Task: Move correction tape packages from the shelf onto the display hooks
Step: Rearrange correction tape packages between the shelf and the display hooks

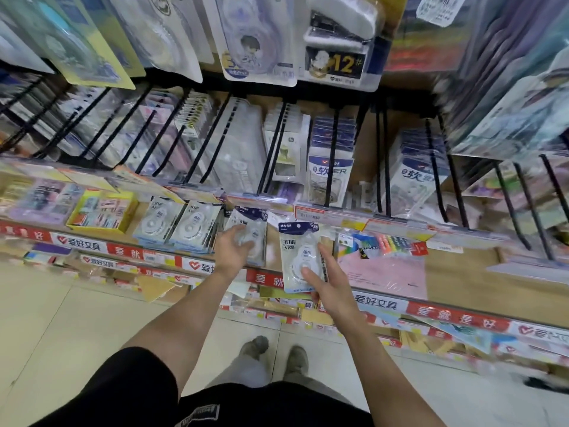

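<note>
- Right hand [329, 282]: grasping one correction tape package [300, 257], thumb across its front, fingers behind; package upright, in front of the shelf [462, 272] edge
- Left hand [232, 251]: fingers spread and relaxed, resting against the front of a standing stack of packages [249, 232] on the shelf
- Boxed tapes [178, 224]: on the shelf, left of the stack
- Display hooks [331, 161]: black, above the shelf, carrying hung goods
- Yellow box [103, 211]: shelf, far left

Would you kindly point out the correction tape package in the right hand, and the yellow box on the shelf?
correction tape package [297, 257]: head view, middle of its clear front.
yellow box [101, 212]: head view, its open top.
</note>
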